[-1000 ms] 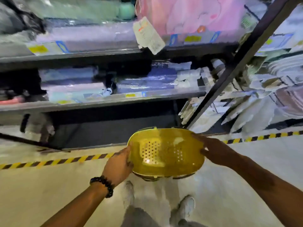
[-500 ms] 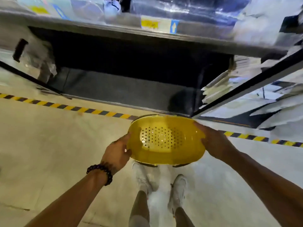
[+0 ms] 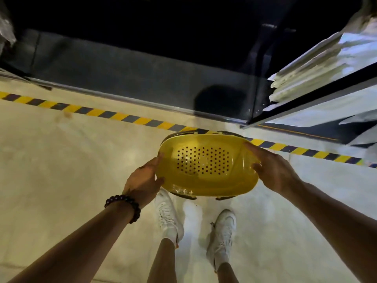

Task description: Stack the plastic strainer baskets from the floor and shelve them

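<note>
**Holding the yellow basket stack over the floor, bottom shelf ahead**

Carrying step, shelving not yet done. My left hand (image 3: 142, 178) and right hand (image 3: 273, 170) are each clamped on an end of the yellow basket (image 3: 206, 164), fingers wrapped over the rim. It's upside down, perforated base facing me, held in the air above my white shoes (image 3: 169, 213) and well short of the shelf.

Dark rims peek out under the yellow one, so likely more baskets nested beneath; can't tell how many.

Next move, my guess: lean forward over the striped floor tape (image 3: 114, 115) and slide the load onto the dark bottom shelf (image 3: 130, 64), keeping both ends level.

Count: one yellow basket clearly seen, two hands, two shoes, one beaded bracelet (image 3: 125, 205) on the left wrist. No loose baskets visible on the floor (image 3: 51, 160).
</note>
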